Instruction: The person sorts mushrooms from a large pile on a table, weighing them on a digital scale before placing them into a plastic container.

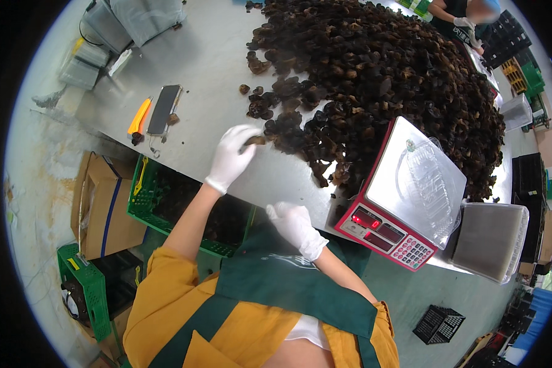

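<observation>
My left hand (235,156), in a white glove, grips a small brown piece of fungus (256,140) between thumb and fingers, just above the steel tabletop. Beyond it spreads a large heap of dark brown fungus pieces, which look like wood ear (368,69). My right hand (296,230), gloved too, hangs in front of my green apron (276,276) at the table's near edge. Its fingers are curled and blurred, and I cannot see whether anything is inside. To its right stands a red digital scale (382,237) with a clear plastic clamshell container (425,179) lying on its steel pan.
A phone (164,110) and an orange utility knife (140,115) lie at the left. Stacked clear containers (490,239) stand right of the scale. A green crate (140,193) with dark contents sits below the table edge. Across the heap, a gloved co-worker (464,23) stands.
</observation>
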